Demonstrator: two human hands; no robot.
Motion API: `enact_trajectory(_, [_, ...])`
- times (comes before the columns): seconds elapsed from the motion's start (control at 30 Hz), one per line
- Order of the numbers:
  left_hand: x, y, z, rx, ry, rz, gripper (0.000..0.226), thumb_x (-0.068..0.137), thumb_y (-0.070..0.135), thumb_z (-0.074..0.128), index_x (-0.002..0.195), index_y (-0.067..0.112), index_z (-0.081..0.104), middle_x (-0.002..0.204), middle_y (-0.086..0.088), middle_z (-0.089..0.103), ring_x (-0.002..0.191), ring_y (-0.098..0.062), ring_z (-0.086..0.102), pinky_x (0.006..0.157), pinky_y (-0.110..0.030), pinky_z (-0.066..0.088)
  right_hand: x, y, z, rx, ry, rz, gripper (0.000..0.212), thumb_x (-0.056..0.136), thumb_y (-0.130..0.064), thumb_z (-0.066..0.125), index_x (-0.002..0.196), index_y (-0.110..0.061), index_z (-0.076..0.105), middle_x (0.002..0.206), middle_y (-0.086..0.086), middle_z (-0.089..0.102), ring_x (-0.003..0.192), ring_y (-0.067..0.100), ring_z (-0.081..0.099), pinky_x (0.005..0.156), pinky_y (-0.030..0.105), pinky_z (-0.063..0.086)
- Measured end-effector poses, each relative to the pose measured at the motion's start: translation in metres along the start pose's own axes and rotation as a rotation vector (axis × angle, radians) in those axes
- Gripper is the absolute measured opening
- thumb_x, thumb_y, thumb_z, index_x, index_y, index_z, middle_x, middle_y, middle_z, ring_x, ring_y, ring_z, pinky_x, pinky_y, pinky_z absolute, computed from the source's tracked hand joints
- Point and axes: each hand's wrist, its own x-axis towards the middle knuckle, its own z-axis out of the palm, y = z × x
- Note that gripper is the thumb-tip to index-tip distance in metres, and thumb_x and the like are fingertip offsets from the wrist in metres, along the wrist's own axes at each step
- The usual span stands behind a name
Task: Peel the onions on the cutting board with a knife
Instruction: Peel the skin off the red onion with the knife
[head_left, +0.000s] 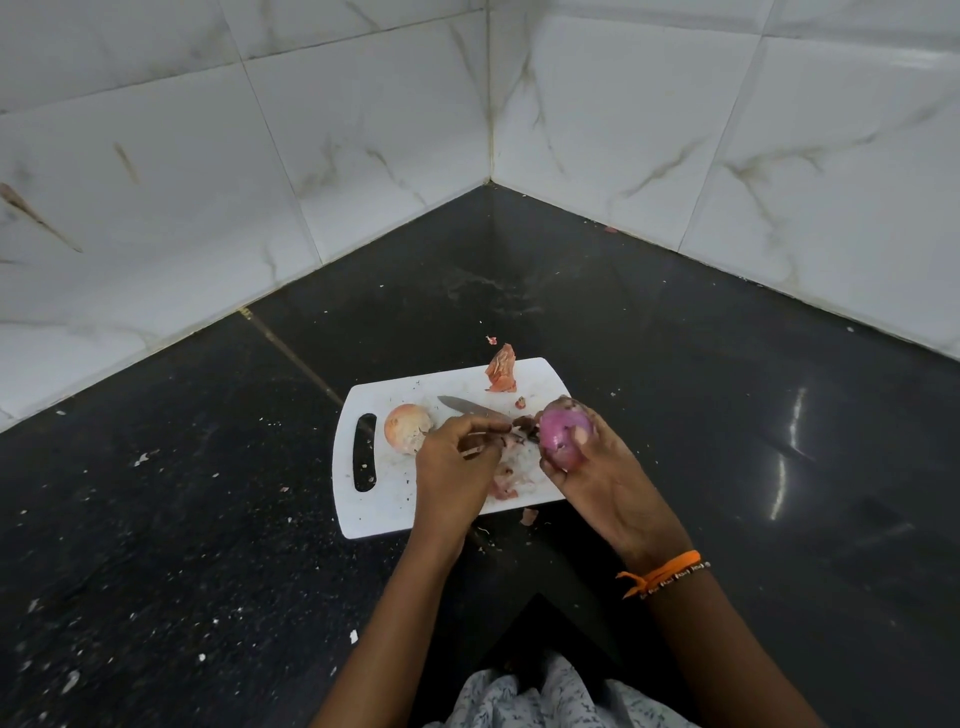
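Marble-patterned white wall tiles (363, 130) are meeting in a corner behind a dark speckled desk (182, 519) dotted with pale crumbs. White cutting board (379, 504) is lying on it, handle slot to the left. Right hand (587, 467) is gripping a purple peeled onion (563, 434) above the board's right end, fingers curled round it. Left hand (457, 467) is holding a knife (470, 408), fingers curled on its handle; the blade's long axis is running up-left, tip pointing toward the board's far left. An unpeeled onion (408, 427) is sitting beside the slot. Loose skin (502, 370) is lying at the far edge. An orange thread band (662, 571) is circling the right wrist.
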Motion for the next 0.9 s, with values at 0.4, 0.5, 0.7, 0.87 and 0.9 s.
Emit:
enact_trajectory(0.4, [-0.005, 0.010, -0.001, 0.141, -0.049, 0.158, 0.015, 0.079, 0.012, 0.073, 0.089, 0.023, 0.070, 0.083, 0.013, 0.068, 0.080, 0.012, 0.062, 0.052, -0.003, 0.045, 0.002, 0.007, -0.002, -0.743, 0.011, -0.047, 0.057, 0.073, 0.001, 0.075, 0.115, -0.029, 0.049, 0.124, 0.000, 0.054, 0.114, 0.018, 0.056, 0.088, 0.027, 0.053])
enact_trajectory(0.5, [-0.006, 0.011, -0.005, 0.192, -0.052, 0.174, 0.020, 0.076, 0.014, 0.076, 0.084, 0.030, 0.067, 0.081, 0.018, 0.067, 0.076, 0.007, 0.064, 0.055, -0.004, 0.047, 0.003, 0.007, -0.001, -0.780, 0.004, -0.050, 0.055, 0.075, 0.002, 0.073, 0.113, -0.029, 0.051, 0.123, -0.001, 0.055, 0.112, 0.017, 0.057, 0.083, 0.023, 0.053])
enact_trajectory(0.7, [-0.005, 0.009, -0.006, 0.310, -0.067, 0.202, 0.019, 0.073, 0.017, 0.076, 0.081, 0.031, 0.067, 0.078, 0.017, 0.068, 0.077, 0.004, 0.065, 0.069, -0.012, 0.053, 0.002, 0.006, 0.001, -0.900, 0.011, -0.096, 0.056, 0.073, 0.000, 0.076, 0.112, -0.033, 0.052, 0.120, -0.006, 0.055, 0.110, 0.013, 0.057, 0.079, 0.017, 0.052])
enact_trajectory(0.87, [-0.003, 0.006, -0.004, 0.392, -0.052, 0.239, 0.015, 0.070, 0.014, 0.078, 0.083, 0.015, 0.071, 0.078, 0.006, 0.069, 0.076, -0.007, 0.066, 0.069, -0.019, 0.053, 0.001, 0.007, 0.003, -1.000, 0.006, -0.158, 0.058, 0.070, -0.006, 0.079, 0.109, -0.037, 0.050, 0.116, -0.014, 0.055, 0.103, 0.002, 0.057, 0.077, 0.010, 0.049])
enact_trajectory(0.9, [-0.003, 0.006, -0.004, 0.400, -0.050, 0.246, 0.015, 0.070, 0.014, 0.078, 0.083, 0.014, 0.071, 0.077, 0.006, 0.068, 0.075, -0.007, 0.066, 0.068, -0.018, 0.053, 0.002, 0.008, 0.002, -1.001, 0.007, -0.159, 0.058, 0.070, -0.006, 0.079, 0.109, -0.037, 0.050, 0.115, -0.014, 0.055, 0.102, -0.001, 0.057, 0.076, 0.010, 0.049])
